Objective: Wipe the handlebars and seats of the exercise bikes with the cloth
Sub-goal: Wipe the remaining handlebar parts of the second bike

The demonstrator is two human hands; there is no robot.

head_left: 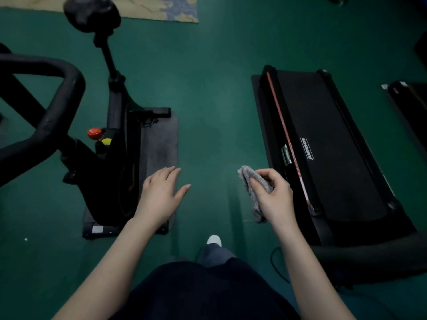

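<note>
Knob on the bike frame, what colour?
Red-orange resistance knob, with a yellow tab beside it; head view.

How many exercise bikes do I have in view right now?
1. The exercise bike stands at left, its handlebar near the left edge and its seat at top left. The machine at right is a treadmill. More bikes may sit outside the frame.

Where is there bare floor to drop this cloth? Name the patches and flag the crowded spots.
Bare for the cloth: the green floor strip between the exercise bike and the treadmill. Crowded: left, where the handlebar and the grey mat take the floor; right, the treadmill.
</note>
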